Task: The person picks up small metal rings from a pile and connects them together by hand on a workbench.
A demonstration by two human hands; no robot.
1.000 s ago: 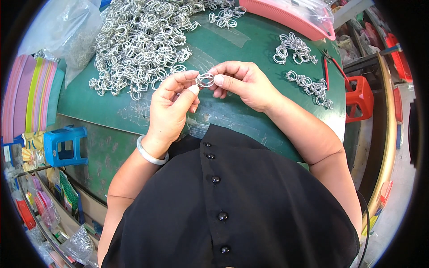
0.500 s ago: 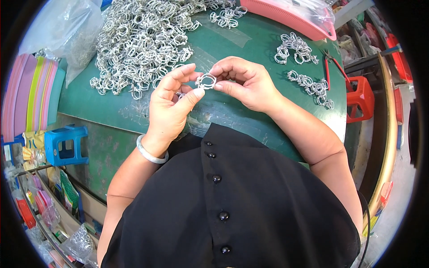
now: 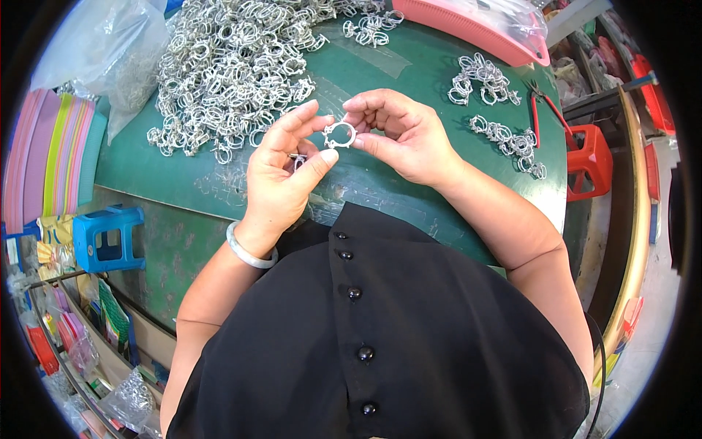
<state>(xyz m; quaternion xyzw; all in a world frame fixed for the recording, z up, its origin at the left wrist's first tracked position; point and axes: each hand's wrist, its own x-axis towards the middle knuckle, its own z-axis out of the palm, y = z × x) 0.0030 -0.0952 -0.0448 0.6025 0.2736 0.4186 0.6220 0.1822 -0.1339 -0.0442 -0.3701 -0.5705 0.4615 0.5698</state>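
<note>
A silver metal ring [image 3: 341, 134] with small fittings on its edge is held up over the near part of the green table [image 3: 212, 181]. My right hand [image 3: 406, 137] pinches its right side between thumb and fingers. My left hand [image 3: 284, 159] is at the ring's left side, its thumb tip close to the lower edge; whether it touches cannot be made out. A second small silver metal piece [image 3: 299, 159] sits within the curled fingers of that hand, partly hidden. Beyond my left hand lies a large heap of similar silver rings [image 3: 230, 69].
Two small groups of rings [image 3: 504, 139] lie on the right, beside red-handled pliers [image 3: 537, 117]. A pink basket [image 3: 475, 33] stands at the back. Plastic bags [image 3: 128, 58] lie at far left. Blue [image 3: 110, 238] and red stools [image 3: 589, 161] flank the table.
The ring has shifted slightly right with my right hand. My left thumb and fingers have eased a little apart from it, and the small piece inside that hand shows more.
</note>
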